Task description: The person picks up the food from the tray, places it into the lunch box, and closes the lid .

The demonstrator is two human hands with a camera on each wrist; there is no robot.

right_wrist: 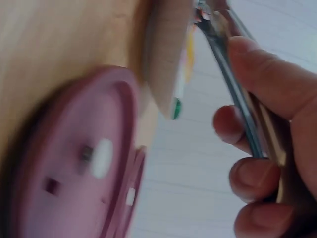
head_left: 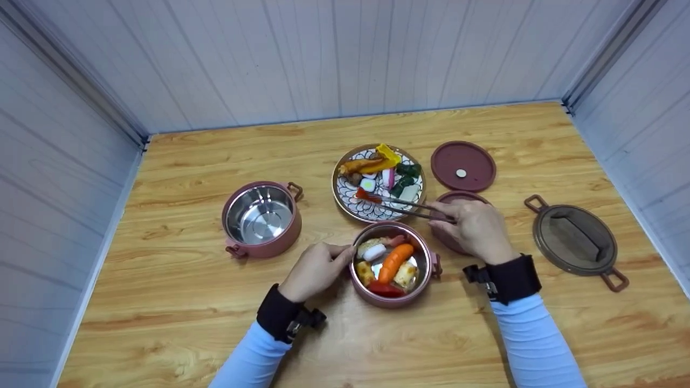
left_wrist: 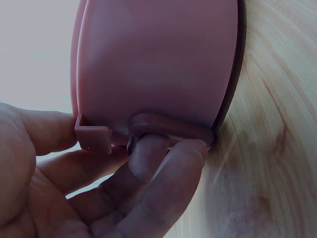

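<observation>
My left hand (head_left: 318, 269) holds the pink pot (head_left: 391, 302) at its left side. In the left wrist view its fingers curl at the brown handle (left_wrist: 168, 130). Inside the pot lie an orange sausage (head_left: 396, 262), a red piece (head_left: 385, 289), a white piece and browned pieces of toy food. My right hand (head_left: 477, 226) grips slender metal tongs (head_left: 404, 212) whose tips reach a small red-orange food piece (head_left: 367, 195) over the patterned plate (head_left: 345, 202). Also on the plate are a fried shrimp (head_left: 358, 165), a yellow piece (head_left: 388, 154) and dark green pieces (head_left: 404, 183).
A second pink pot (head_left: 262, 215) with a bare steel inside stands left. Right of the plate lie two maroon lids (head_left: 463, 153), one partly under my right hand. A brown lid with handles (head_left: 575, 240) lies far right. Panel walls (head_left: 302, 59) bound the table.
</observation>
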